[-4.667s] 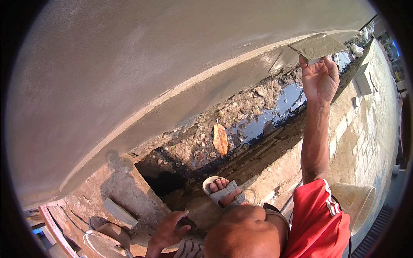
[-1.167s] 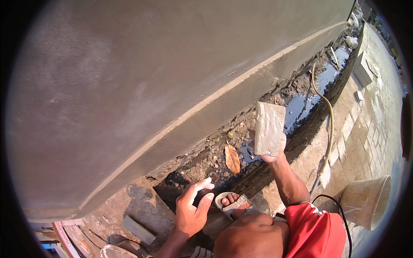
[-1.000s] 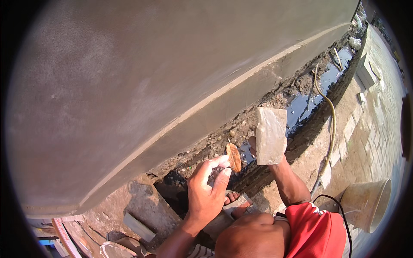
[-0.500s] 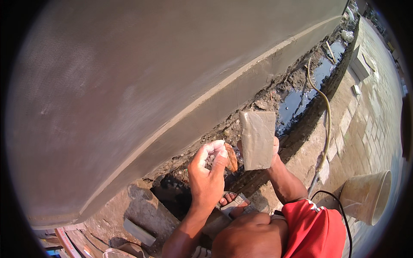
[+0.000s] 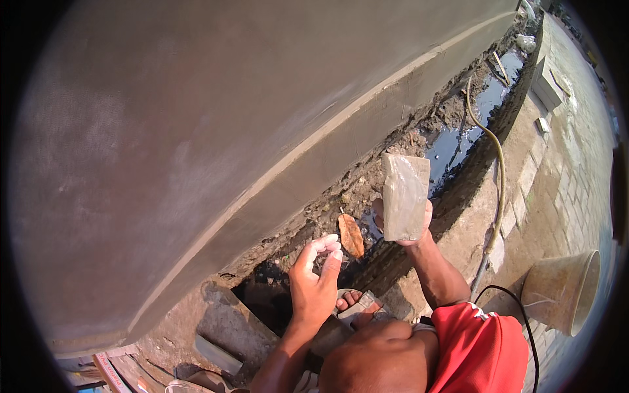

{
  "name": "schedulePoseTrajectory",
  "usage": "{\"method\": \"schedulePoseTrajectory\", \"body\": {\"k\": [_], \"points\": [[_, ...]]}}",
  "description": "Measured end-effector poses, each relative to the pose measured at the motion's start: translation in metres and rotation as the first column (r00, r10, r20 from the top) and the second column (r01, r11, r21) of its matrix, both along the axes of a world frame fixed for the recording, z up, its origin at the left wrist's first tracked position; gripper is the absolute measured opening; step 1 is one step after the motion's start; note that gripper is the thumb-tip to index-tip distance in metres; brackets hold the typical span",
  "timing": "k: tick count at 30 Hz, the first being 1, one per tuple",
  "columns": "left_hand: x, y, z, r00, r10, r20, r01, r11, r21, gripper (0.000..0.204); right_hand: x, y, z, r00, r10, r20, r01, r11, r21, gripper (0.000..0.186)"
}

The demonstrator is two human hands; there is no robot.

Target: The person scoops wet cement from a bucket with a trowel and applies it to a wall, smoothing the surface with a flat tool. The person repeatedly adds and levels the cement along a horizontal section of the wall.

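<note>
My right hand [image 5: 424, 226] grips a flat rectangular block [image 5: 405, 196] from behind, its broad face smeared with wet grey cement. Whether the block has a handle at the back is hidden. To the left and a little lower, my left hand [image 5: 314, 278] is loosely curled, thumb tip close to the fingertips, which are whitened. I see nothing between them. A dry brown leaf [image 5: 351, 236] lies on the rubble just beyond the left fingers. Beyond both hands rises a smooth grey plastered wall [image 5: 196, 131] with a ledge [image 5: 308, 141] along its lower part.
A muddy ditch with dark water [image 5: 449, 154] runs along the wall's foot. A hose [image 5: 499, 190] lies across the paving, and a stained bucket [image 5: 560, 291] lies tilted at the right. Grey blocks [image 5: 547, 85] sit farther off. My sandalled foot [image 5: 357, 308] is below the hands.
My right hand has carried the block slightly right and farther from me. The left hand has lowered a little, leaving a gap between it and the leaf.
</note>
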State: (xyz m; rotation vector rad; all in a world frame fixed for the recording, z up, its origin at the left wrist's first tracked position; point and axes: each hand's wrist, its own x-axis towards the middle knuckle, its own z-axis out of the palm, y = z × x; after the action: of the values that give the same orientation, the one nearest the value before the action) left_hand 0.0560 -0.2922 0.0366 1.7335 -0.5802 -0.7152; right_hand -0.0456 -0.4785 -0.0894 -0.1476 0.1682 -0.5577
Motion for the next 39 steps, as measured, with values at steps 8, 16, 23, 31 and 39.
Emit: {"method": "schedulePoseTrajectory", "body": {"k": [8, 16, 23, 31, 39], "points": [[0.008, -0.022, 0.013, 0.96, 0.029, 0.278, -0.007, 0.997, -0.083, 0.019, 0.007, 0.013, -0.006, 0.939, 0.216, 0.269, -0.208, 0.976, -0.059, 0.05], [0.01, -0.03, 0.011, 0.947, 0.069, 0.312, -0.042, 0.995, -0.092, 0.015, 0.003, 0.025, 0.006, 0.984, 0.176, 0.004, -0.175, 0.983, -0.053, 0.055], [0.015, -0.029, 0.013, 0.986, 0.047, 0.159, -0.037, 0.997, -0.062, 0.015, 0.006, 0.026, 0.005, 0.964, 0.265, 0.006, -0.262, 0.956, -0.127, 0.059], [0.017, -0.021, 0.012, 0.993, 0.063, 0.099, -0.059, 0.997, -0.045, 0.013, 0.01, 0.031, 0.002, 0.946, 0.324, -0.002, -0.321, 0.937, -0.14, 0.061], [0.017, -0.015, 0.007, 0.995, 0.077, 0.058, -0.076, 0.997, -0.027, 0.016, 0.01, 0.035, 0.0, 0.939, 0.343, 0.0, -0.34, 0.93, -0.139, 0.065]]}}
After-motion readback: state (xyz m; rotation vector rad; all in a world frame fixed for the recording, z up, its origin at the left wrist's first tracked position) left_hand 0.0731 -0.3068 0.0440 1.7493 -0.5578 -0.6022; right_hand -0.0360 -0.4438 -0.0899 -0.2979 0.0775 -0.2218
